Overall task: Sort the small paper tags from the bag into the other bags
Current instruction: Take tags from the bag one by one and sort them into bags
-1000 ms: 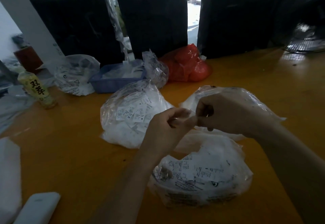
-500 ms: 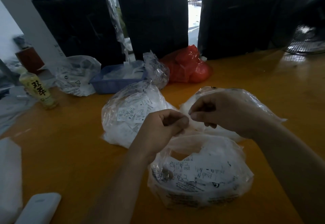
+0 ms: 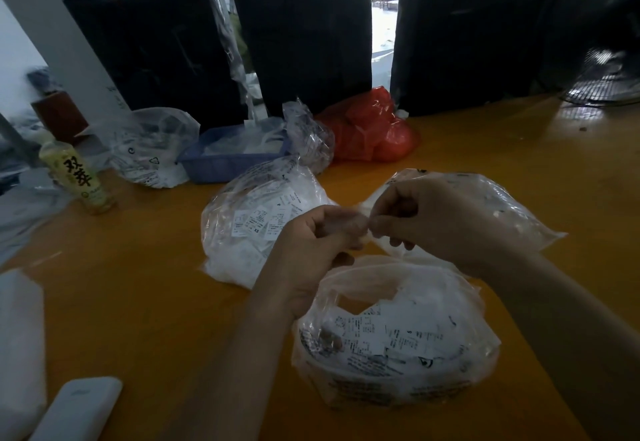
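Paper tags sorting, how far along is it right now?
Done: the far left bag and far right bag already hold tags. In hand: left hand and right hand pinch something small between them, too blurred to identify. Left: the near bag remains full of tags.

Three clear tag-filled bags [image 3: 398,343] on table

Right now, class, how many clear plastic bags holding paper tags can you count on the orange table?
3: a near bag below the hands, a left bag with XS tags, and a right bag behind the right hand. Other bags farther back may hold tags too.
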The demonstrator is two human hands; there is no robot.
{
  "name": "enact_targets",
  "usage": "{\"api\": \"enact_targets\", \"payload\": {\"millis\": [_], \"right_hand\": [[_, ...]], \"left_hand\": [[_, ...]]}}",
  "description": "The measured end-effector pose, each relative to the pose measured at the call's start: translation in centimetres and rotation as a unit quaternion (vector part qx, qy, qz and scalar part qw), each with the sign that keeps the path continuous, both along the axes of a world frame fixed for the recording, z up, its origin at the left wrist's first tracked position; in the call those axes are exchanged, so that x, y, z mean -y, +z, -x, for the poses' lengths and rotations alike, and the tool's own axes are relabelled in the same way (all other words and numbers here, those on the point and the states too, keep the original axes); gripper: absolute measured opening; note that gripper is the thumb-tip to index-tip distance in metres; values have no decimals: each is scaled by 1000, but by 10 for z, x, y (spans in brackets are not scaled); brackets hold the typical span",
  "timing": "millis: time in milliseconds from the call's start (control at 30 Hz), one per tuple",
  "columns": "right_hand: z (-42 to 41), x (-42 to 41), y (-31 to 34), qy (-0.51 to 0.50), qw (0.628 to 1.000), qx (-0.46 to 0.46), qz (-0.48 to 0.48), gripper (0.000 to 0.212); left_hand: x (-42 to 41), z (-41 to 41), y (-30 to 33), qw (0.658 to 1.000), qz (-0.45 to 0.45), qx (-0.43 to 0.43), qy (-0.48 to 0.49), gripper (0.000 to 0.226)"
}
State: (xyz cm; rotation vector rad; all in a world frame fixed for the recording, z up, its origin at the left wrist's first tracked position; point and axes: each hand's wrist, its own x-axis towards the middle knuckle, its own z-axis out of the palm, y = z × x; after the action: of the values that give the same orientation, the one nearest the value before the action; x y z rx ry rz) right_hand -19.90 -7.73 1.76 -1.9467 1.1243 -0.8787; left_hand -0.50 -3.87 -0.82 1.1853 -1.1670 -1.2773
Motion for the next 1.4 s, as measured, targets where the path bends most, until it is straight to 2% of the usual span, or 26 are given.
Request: {"api": "enact_targets", "payload": {"millis": [67,100,200,300,367,433,533,633,733,867,933,967,1033,1133,1200,1400], "right_hand": [[-2,0,-2,-11,998,60,-7,9],[-4,0,-3,-13,997,80,-16,10],[-7,0,-7,5,997,57,-48,13],[-9,0,-11,33,998,-31,-50,17],[-7,0,-10,69,988,-131,-44,16],[-6,1,-11,98,964,-248,-14,15],[-16,-3,-24,129,915,-382,26,14],[-31,-14,-46,156,881,-446,15,26],[-35,-14,-56,161,870,-465,23,24],[-31,-7,-47,159,876,-456,16,15],[-24,-1,-39,154,892,-425,10,10],[-18,2,-34,144,907,-395,4,7],[-5,8,-23,116,942,-314,-20,16],[14,13,-9,81,973,-210,-46,18],[22,14,-2,48,984,-168,-38,9],[30,14,12,-55,997,-41,-35,8]], "left_hand": [[1,3,0,999,-9,-44,-5,39],[2,5,-1,998,-8,-63,-2,34],[2,10,-2,991,-4,-135,23,15],[2,15,-1,983,-8,-185,3,25],[2,15,-2,977,-21,-209,20,21],[3,13,-3,975,-37,-214,53,8],[4,7,-3,977,-62,-192,72,7],[3,6,-1,974,-77,-199,78,25],[3,6,0,971,-75,-211,83,39],[6,3,-1,957,-70,-273,73,37],[7,0,-1,952,-67,-291,74,38],[7,0,-1,950,-65,-296,74,39],[8,-1,-1,949,-56,-301,77,39],[9,-1,0,949,-48,-300,88,33],[9,0,0,949,-51,-297,93,30],[6,4,2,950,-51,-301,67,40]]}}
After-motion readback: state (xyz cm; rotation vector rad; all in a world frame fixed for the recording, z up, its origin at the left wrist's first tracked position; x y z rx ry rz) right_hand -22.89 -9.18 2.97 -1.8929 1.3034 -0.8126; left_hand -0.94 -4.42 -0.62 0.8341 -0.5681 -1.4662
